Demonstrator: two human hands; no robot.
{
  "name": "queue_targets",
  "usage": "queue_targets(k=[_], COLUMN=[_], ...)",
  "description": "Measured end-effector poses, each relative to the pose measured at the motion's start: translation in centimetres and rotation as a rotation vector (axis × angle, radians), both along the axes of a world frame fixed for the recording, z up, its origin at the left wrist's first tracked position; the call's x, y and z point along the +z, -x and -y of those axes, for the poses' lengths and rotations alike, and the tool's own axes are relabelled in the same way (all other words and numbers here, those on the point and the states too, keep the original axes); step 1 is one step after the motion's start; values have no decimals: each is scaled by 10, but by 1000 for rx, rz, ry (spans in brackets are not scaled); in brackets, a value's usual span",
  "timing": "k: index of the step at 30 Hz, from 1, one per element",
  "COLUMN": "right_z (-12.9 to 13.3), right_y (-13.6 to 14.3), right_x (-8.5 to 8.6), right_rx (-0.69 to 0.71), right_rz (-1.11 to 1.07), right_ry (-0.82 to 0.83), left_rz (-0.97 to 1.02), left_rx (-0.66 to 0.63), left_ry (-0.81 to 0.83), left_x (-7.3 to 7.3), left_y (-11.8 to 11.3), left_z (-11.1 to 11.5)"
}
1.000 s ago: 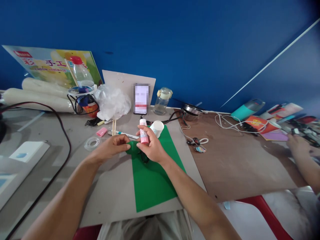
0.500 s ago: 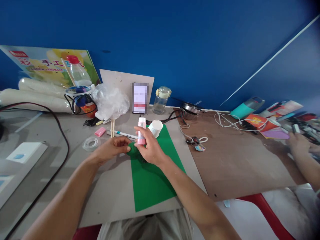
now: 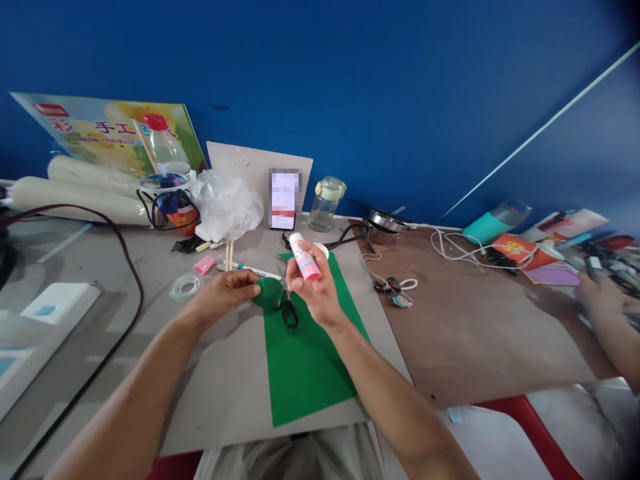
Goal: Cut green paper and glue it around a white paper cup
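Observation:
My right hand [image 3: 317, 283] is closed round a pink and white glue stick [image 3: 304, 257], tilted with its white end up and to the left. My left hand [image 3: 227, 297] pinches the edge of a small green paper piece [image 3: 269, 292]. Beneath both lies a large green sheet of paper [image 3: 313, 370] on the grey table. Black-handled scissors [image 3: 290, 315] rest on that sheet between my hands, their blades partly covered. Just behind my right hand the rim of a white cup [image 3: 323, 251] shows; the rest of it is hidden.
A marker [image 3: 257, 272], a pink cap-like piece [image 3: 204, 265] and a tape roll [image 3: 185, 287] lie left of the sheet. Behind stand a phone [image 3: 283, 199] and a glass jar [image 3: 327, 200]. At far right another person's hand [image 3: 600, 293] is among cluttered items.
My right hand has moved a little right and tipped the glue stick over to the left, uncovering the scissors. My left hand keeps its pinch on the green piece. The view has shifted slightly.

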State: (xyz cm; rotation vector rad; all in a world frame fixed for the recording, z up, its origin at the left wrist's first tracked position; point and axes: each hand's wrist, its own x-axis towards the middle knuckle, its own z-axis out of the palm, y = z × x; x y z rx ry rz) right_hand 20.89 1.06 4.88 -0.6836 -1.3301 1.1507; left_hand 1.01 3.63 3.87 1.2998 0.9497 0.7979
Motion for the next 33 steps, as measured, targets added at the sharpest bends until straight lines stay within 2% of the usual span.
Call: queue_targets(k=[3,6,14,21,28,33], right_z=[2,3,6,2,-9,-10], right_y=[-2,-3,0,2,3,0], right_x=[9,13,13,7,4,7], right_rx=[73,76,-71,-114,-30,-35], right_rz=[-136,-164,-48,-63,-398,-451], right_ry=[84,154,157,222,469,481], left_rz=[43,70,82,68,117,146], left_rx=[26,17,12,11,44,56], left_ry=[16,20,14,79,117,111], left_x=[0,-1,-5,-4,-3,-6], left_y=[2,4,3,-1,-7,-3], left_z=[0,0,-1,1,2,0])
